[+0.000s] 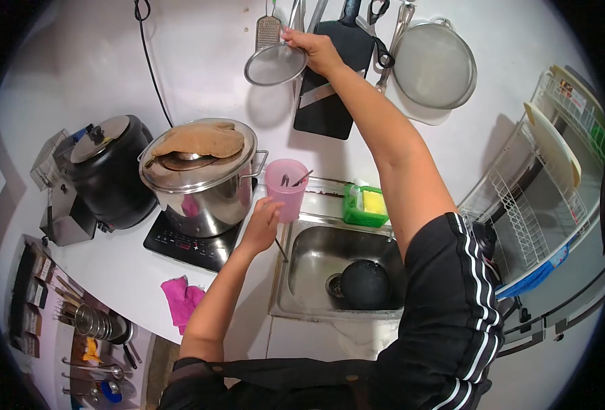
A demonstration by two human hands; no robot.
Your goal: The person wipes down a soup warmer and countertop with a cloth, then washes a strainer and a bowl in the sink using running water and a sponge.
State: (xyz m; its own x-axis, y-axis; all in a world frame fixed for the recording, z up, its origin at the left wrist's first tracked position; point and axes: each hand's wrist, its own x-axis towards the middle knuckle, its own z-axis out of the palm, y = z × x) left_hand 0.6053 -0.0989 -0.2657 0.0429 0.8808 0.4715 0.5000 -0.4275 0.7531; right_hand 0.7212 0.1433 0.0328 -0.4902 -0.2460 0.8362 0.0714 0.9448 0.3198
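Observation:
High by the wall, my right hand is closed on a round fine-mesh strainer, whose handle points upward. My left hand is lower, in front of a pink plastic cup holding several metal utensils. The fingers of that hand are curled. A thin dark rod, like a utensil handle, slants from beneath them to the sink's left rim; its other end is hidden. Around the strainer hang a small grater and a black cutting board.
A lidded steel pot with a brown mitt-like cloth stands on an induction cooker. A black pan-like item lies in the sink. A green sponge caddy sits behind it. At right is a wire dish rack; a pink cloth lies left.

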